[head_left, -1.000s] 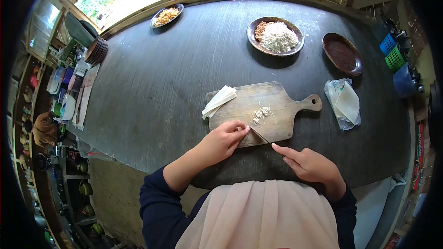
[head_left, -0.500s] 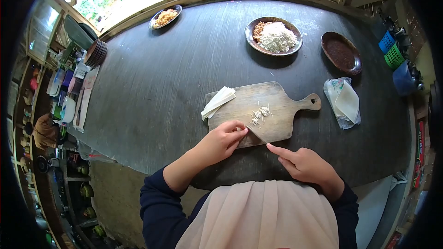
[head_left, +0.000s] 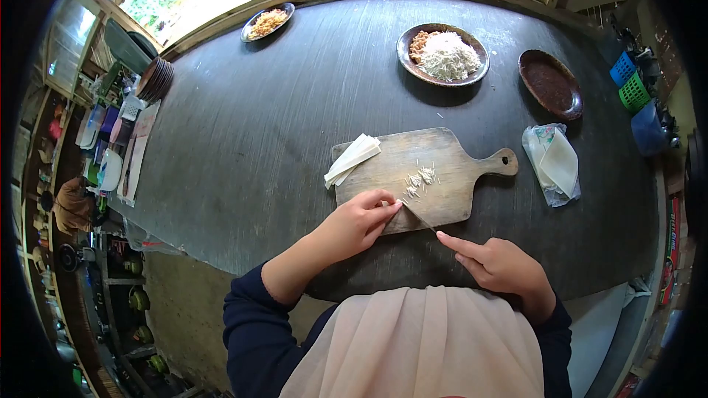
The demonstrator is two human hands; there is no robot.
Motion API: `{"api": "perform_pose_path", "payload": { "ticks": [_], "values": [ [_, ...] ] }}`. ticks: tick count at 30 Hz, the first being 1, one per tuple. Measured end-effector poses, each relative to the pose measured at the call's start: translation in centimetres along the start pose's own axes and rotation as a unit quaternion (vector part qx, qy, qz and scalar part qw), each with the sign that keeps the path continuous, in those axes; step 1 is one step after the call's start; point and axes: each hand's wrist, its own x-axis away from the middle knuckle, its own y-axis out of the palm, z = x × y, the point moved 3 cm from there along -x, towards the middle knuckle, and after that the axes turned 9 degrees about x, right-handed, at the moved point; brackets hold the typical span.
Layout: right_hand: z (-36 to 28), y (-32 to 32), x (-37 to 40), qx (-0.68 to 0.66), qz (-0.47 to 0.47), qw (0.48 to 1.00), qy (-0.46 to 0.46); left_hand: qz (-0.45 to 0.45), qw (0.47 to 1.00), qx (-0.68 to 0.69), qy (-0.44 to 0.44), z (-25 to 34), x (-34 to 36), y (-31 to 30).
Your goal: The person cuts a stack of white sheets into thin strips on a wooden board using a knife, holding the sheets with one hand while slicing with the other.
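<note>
On the wooden cutting board (head_left: 450, 203), my left hand (head_left: 364, 217) is closed, fingertips pinched together; what they hold is hidden. My right hand (head_left: 498, 262) grips a knife (head_left: 422, 220), index finger stretched along its back. The thin blade slants over the board's near edge, its tip beside my left fingertips. Small pale shreds (head_left: 420, 179) lie scattered just beyond the blade. A stack of flat, pale strips (head_left: 352, 161), like cut pastry sheet, rests across the board's left corner.
A brown plate (head_left: 404, 66) holds a white shredded heap and orange-brown bits. Right of it sit an oval dark dish (head_left: 549, 85) and an opened plastic packet (head_left: 553, 166) with pale sheets. A small plate (head_left: 283, 21) of fried-looking bits stands far left, and stacked plates (head_left: 155, 79) line the left edge.
The whole view has shifted slightly. My right hand and the knife handle end have moved a little right and away from the left hand; the left hand keeps its pinch on the board.
</note>
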Motion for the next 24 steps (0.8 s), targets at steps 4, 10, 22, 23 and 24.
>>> {"api": "perform_pose_path", "payload": {
  "ticks": [4, 10, 22, 23, 24],
  "values": [
    [-0.1, 0.5, -0.5, 0.004, 0.044, 0.999, -0.021, -0.012, 1.0, 0.004, -0.014, 0.0, 0.0, -0.1],
    [-0.4, 0.8, -0.8, 0.041, 0.072, 0.996, -0.025, -0.011, 1.0, -0.001, -0.001, 0.1, 0.1, -0.2],
    [-0.5, 0.8, -0.9, 0.03, 0.074, 0.996, -0.036, -0.013, 1.0, 0.002, -0.017, 0.0, 0.2, -0.1],
    [-0.5, 0.9, -1.0, 0.028, 0.074, 0.996, -0.036, -0.014, 1.0, 0.0, -0.014, 0.0, 0.2, -0.1],
    [-0.5, 0.9, -1.2, 0.031, 0.068, 0.997, -0.029, -0.017, 1.0, -0.001, -0.01, 0.0, 0.1, -0.1]
  ]
}}
